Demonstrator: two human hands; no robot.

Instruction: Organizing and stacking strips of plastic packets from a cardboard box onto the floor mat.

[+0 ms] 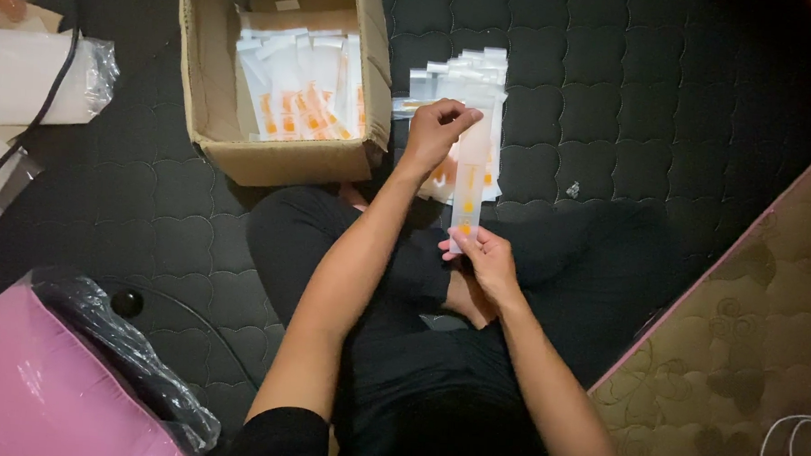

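I hold one long clear packet with orange marks, stretched between my hands. My left hand pinches its far end; my right hand pinches its near end. I think I am checking it. Next it likely joins the pile behind, right of the cardboard box.

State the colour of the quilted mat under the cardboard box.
Black quilted mat, shown best in the head view.
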